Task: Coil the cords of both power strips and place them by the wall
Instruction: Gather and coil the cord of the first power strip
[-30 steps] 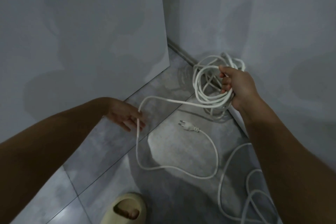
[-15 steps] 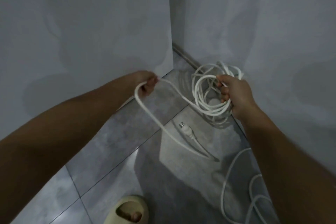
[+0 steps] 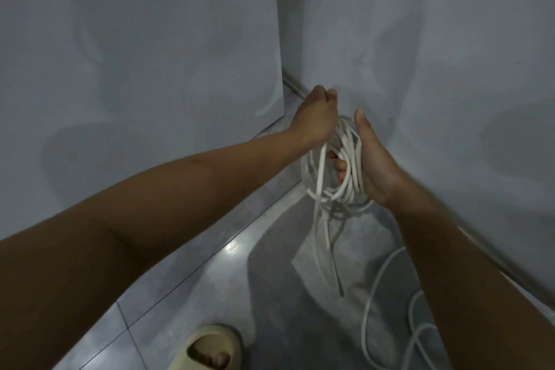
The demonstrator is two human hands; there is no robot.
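A white coil of cord [image 3: 327,177] hangs in the air near the room's corner, with several loops gathered together. My right hand [image 3: 371,165] grips the coil from the right, fingers curled through its middle. My left hand [image 3: 315,116] is at the coil's top left, fingers closed on the strand it has laid onto the loops. The cord's free tail [image 3: 330,246] dangles below the coil toward the floor; its plug is not clearly visible. A second white cord [image 3: 387,303] lies in loose loops on the floor at the lower right. No power strip body is in view.
Grey walls meet in a corner just behind my hands, with a baseboard [image 3: 292,85] along the floor. The floor is grey tile [image 3: 186,294]. A foot in a beige slipper [image 3: 210,348] stands at the bottom edge.
My left hand has carried the loose strand from the left up to the coil. The tail and plug have lifted off the floor. The coil has risen slightly.
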